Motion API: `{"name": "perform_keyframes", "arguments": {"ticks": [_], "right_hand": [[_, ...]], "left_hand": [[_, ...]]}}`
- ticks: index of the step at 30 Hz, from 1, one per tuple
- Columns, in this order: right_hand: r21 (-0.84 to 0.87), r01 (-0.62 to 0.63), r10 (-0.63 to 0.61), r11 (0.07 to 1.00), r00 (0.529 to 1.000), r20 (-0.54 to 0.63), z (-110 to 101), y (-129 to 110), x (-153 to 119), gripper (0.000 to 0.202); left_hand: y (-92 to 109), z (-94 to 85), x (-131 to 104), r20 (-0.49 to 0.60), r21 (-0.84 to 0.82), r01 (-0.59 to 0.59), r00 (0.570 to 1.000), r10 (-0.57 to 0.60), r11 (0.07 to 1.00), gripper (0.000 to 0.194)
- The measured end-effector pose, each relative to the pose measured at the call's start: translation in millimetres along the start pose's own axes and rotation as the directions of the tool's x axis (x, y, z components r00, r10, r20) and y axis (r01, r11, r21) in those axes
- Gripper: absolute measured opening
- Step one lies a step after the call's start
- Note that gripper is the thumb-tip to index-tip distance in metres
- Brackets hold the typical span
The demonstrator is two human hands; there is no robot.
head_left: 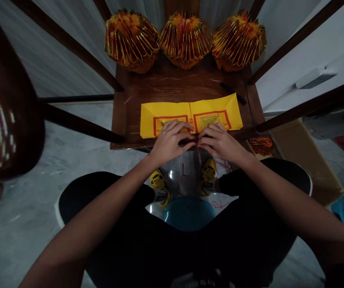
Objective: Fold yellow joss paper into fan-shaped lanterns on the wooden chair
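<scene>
A long yellow paper stack (172, 110) with red frames and printing lies across the wooden seat, a red string around its middle. Over the left printed panel, near the front edge, is my left hand (172, 140), fingers curled with thumb and fingertips close together. My right hand (218, 140) mirrors it over the right panel, its fingertips also drawn together. The two hands nearly meet at the stack's middle, by the front edge. Whatever the fingertips pinch there is too small and dark to make out.
Three pleated gold and red paper ornaments (185, 40) stand at the back of the wooden seat (166, 86). Loose pink strings and a dark stick (233, 94) lie on it. A cardboard box (306, 156) holding another pleated piece (261, 146) is at right.
</scene>
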State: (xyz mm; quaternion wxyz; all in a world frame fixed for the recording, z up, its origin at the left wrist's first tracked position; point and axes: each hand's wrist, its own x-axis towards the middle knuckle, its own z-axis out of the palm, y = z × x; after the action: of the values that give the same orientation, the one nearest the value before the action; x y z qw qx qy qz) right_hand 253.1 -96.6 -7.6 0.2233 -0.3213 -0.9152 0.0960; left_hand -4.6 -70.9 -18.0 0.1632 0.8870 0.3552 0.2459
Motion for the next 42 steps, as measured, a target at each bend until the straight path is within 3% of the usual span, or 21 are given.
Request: {"name": "perform_keyframes", "arguments": {"ticks": [8, 12, 18, 26, 36, 42], "right_hand": [[0.038, 0.018, -0.018, 0.999, 1.000, -0.008, -2.3, 0.4, 0.1, 0.017], [0.088, 0.012, -0.007, 0.996, 0.998, -0.059, -1.1, -1.2, 0.8, 0.019], [0.123, -0.010, 0.023, 0.992, 0.994, -0.105, -0.3, -2.6, 1.4, 0.020], [0.235, -0.053, 0.083, 0.971, 0.989, -0.120, -2.6, -3.6, 2.9, 0.017], [0.178, 0.035, -0.008, 0.983, 0.989, -0.150, -4.8, -2.3, -0.1, 0.018], [0.232, -0.020, 0.064, 0.972, 0.981, -0.185, -5.3, -1.8, -0.2, 0.017]], "left_hand": [[1.8, -0.1, 1.5, -0.021, 0.028, -0.002, 1.000, 0.003, 1.000, 0.024], [3.0, 0.0, 2.7, -0.011, 0.041, 0.014, 1.000, -0.014, 0.999, 0.018], [5.8, -1.7, 4.4, 0.023, 0.070, 0.020, 1.000, -0.022, 0.997, 0.026], [5.1, -3.8, 4.2, 0.049, 0.037, 0.010, 0.999, -0.012, 0.999, 0.022], [3.7, -2.0, 4.8, 0.024, 0.006, 0.003, 1.000, -0.003, 1.000, 0.022], [4.0, -1.9, 6.7, 0.011, -0.045, 0.059, 0.998, -0.059, 0.997, 0.022]]}}
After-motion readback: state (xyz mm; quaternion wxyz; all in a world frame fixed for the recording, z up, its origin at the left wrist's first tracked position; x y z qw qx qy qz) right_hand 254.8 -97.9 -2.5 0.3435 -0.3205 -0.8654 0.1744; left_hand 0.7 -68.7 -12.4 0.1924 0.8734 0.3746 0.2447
